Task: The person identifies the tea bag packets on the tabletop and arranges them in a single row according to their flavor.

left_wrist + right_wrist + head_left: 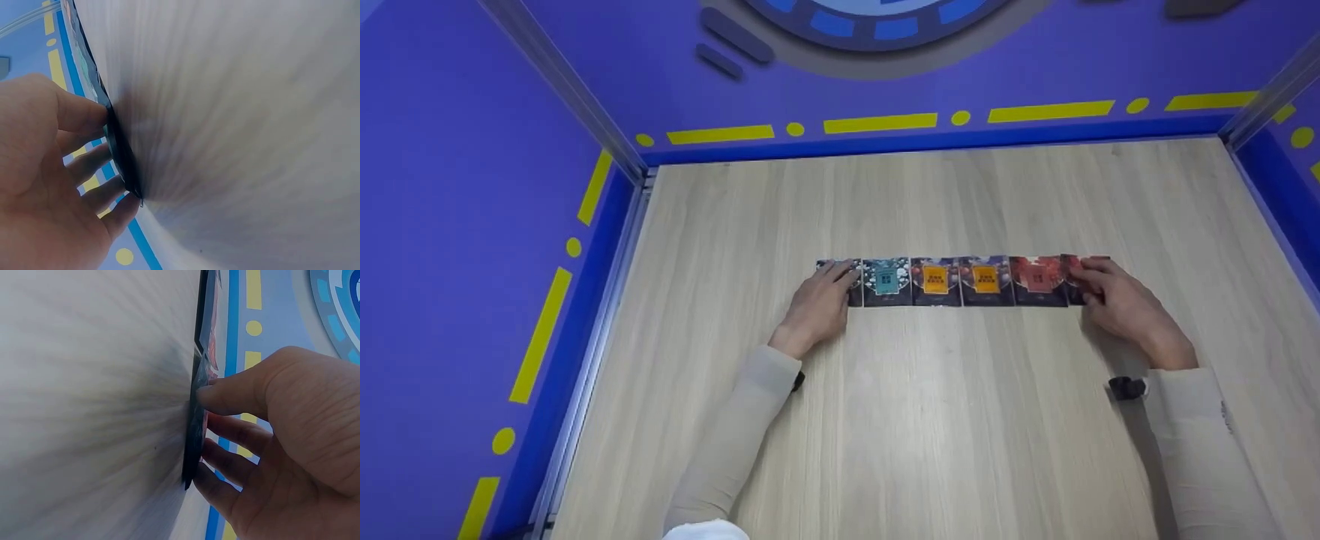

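A row of small flat sachets lies side by side across the table. My left hand (819,301) rests on the leftmost sachet (855,295) and covers most of it; in the left wrist view, the thumb and fingertips (130,203) touch it while it lies flat. Beside it is a teal-labelled sachet (887,281), then two orange-labelled ones (935,280) (985,280), then a red sachet (1038,280). At the right end my right hand (1129,306) rests its thumb and relaxed fingers on another red sachet (196,416), partly hidden beneath them.
The sachets sit on a pale wood-grain table (900,420). Blue-purple panels with yellow markings (880,124) stand behind and at both sides, joined by metal posts (562,79). Dark wrist devices (1126,388) show by the light sleeves (1204,442).
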The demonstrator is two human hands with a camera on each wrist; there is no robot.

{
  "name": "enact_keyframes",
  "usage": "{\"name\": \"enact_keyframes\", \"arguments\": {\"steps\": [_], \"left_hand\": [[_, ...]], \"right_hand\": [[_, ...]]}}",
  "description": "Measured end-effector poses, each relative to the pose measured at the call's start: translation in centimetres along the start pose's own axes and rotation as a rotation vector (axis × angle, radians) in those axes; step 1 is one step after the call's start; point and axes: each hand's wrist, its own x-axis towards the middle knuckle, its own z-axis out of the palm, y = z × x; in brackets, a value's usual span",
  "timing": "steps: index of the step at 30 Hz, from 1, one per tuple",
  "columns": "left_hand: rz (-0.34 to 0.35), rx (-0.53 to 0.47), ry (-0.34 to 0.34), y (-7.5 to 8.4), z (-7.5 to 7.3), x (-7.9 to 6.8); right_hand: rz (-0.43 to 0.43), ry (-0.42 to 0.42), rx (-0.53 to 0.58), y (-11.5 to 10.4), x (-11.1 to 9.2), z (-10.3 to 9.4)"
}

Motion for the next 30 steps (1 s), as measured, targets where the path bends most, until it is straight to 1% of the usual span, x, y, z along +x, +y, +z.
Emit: {"name": "enact_keyframes", "arguments": {"steps": [6, 12, 20, 23, 30], "left_hand": [[-0.002, -0.014, 0.022, 0.01, 0.02, 0.02], [-0.013, -0.027, 0.044, -0.1, 0.22, -0.25], [-0.016, -0.046, 0.065, 0.12, 0.27, -0.36], [-0.01, -0.06, 0.082, 0.1, 0.06, -0.33], [0.003, -0.076, 0.097, -0.33, -0.25, -0.77]], "right_hand": [[-0.004, 0.001, -0.005, -0.02, 0.16, -0.03], [0.007, -0.029, -0.015, -0.05, 0.34, 0.1], [0.027, -0.057, -0.04, 0.1, 0.21, -0.28], [0.039, -0.045, -0.025, -0.03, 0.12, -0.3], [0.007, 0.027, 0.01, 0.15, -0.43, -0.22]]}}
